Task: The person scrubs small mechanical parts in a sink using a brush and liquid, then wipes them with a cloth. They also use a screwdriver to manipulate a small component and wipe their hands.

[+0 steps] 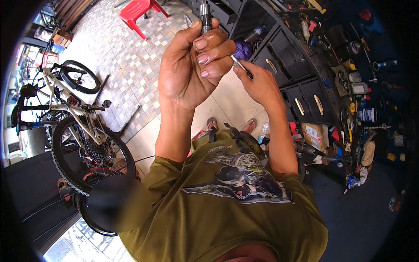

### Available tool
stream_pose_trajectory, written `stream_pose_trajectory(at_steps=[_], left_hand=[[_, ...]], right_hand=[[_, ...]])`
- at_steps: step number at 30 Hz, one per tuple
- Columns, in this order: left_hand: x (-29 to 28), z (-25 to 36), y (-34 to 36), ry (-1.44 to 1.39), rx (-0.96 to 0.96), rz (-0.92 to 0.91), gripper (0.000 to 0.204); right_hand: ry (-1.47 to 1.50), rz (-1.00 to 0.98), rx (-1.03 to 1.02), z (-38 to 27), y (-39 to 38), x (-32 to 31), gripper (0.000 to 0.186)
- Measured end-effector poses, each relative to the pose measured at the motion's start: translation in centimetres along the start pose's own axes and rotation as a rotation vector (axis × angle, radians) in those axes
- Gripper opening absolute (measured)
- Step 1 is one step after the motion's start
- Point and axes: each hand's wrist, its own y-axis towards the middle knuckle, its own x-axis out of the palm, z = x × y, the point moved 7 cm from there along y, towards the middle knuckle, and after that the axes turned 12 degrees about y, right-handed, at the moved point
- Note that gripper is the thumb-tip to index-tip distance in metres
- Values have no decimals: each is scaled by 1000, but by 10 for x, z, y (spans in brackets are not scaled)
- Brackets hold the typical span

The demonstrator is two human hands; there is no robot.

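Raised up at the top middle, my left hand (187,70) is closed round a short cylindrical part (205,16), black with a silver stepped end pointing up. Its lower end is hidden in the palm. Dark grime marks the fingertips. Lower and to the right, my right hand (264,87) grips a thin metal tool with a dark handle (248,73). The tool's shaft runs up toward the fingers of my left hand, and its tip is hidden behind them. Whether the tool touches the cylindrical part I cannot tell.
A white mountain bike (72,107) stands at the left. Far ahead is a red plastic stool (142,15) on the tiled floor (100,41). Along the right runs a dark drawer cabinet (292,74) topped with tools. A cardboard box (315,135) and plastic bottle (264,132) are nearby.
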Motion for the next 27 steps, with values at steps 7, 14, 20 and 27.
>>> stream_pose_trajectory(at_steps=[7, 14, 20, 27], left_hand=[[-5, 2, 2, 71, 13, 33, 33], [-66, -30, 10, 523, -54, 241, 26], [-120, -110, 27, 637, -326, 296, 13], [-164, -251, 68, 666, -707, 276, 25]], right_hand=[[-18, -8, -4, 4, 2, 3, 47], [204, 156, 24, 75, -18, -16, 45], [219, 551, 260, 204, -105, -89, 51], [93, 972, 498, 285, -247, -185, 53]])
